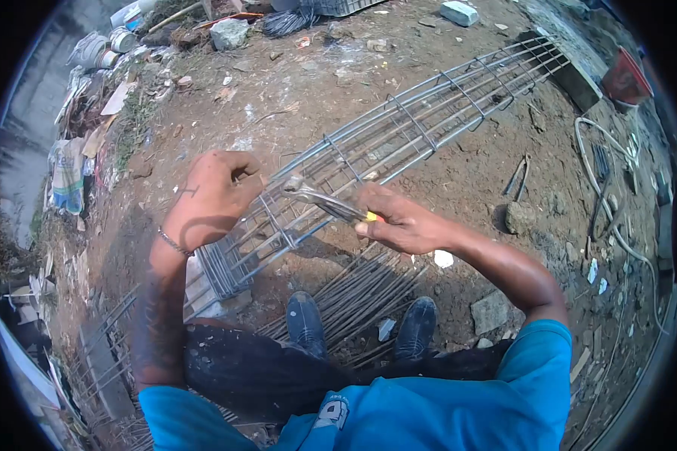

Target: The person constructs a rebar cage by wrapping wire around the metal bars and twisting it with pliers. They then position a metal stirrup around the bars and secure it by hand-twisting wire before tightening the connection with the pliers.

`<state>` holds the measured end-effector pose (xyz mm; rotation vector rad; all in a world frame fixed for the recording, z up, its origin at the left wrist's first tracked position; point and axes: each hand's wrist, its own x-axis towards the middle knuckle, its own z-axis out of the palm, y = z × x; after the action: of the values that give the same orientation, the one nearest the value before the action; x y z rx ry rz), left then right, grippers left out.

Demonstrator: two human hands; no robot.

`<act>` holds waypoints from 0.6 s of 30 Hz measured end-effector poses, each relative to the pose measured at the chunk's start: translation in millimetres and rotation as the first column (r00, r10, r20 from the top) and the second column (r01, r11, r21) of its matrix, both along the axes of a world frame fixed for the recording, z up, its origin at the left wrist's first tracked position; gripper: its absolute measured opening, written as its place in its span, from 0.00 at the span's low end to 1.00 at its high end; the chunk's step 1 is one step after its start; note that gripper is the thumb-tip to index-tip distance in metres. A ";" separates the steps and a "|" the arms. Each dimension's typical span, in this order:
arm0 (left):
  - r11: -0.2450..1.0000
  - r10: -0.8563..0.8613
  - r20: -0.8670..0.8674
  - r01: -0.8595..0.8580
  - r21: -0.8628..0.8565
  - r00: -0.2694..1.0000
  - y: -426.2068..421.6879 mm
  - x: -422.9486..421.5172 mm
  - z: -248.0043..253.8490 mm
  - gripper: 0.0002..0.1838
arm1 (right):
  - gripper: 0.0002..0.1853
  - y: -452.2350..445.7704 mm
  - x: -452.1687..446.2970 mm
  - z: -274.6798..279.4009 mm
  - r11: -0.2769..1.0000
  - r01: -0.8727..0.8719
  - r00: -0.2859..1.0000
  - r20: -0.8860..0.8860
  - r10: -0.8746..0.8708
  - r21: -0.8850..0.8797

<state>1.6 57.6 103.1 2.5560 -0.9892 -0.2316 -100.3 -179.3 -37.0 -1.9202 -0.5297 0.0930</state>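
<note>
My right hand (406,218) is wrapped round the handles of a pair of pincers (322,200), with a bit of yellow and red grip showing. The pincers' metal head points left, toward my left hand (222,188). That hand is closed, fingers curled in a pinch, and whatever it holds is too small to make out. Below both hands lies a long rebar cage (406,124), its bars crossed by square stirrups. A bunch of stirrups (222,269) is gathered at its near end. Loose steel rods (365,289) lie on the ground by my boots.
A concrete block (579,83) supports the cage's far end, near a red bucket (628,79). Another hand tool with long handles (517,178) lies on the dirt at right, beside a pale hose (602,188). Rubble and sacks (68,169) line the left.
</note>
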 end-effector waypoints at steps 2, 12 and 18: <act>0.998 0.014 -0.072 -0.019 -0.061 0.997 3.3 1.5 -8.6 0.10 | 0.21 -2.6 -5.1 -1.4 0.995 -0.062 0.998 0.034 0.060 0.072; 0.998 0.054 -0.085 -0.055 -0.013 0.995 -5.6 3.9 -14.7 0.08 | 0.22 -5.5 -4.5 7.0 0.993 0.116 0.987 -0.106 -0.119 -0.032; 0.996 -0.017 -0.114 0.007 -0.090 0.993 -18.2 -0.2 -30.7 0.08 | 0.22 -5.2 -4.4 -23.6 0.891 0.177 0.966 -0.098 -0.238 -0.417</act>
<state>1.5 39.4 72.4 2.4279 -0.9511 -0.3262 -104.7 -184.6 -60.6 -2.3437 -0.2091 0.2187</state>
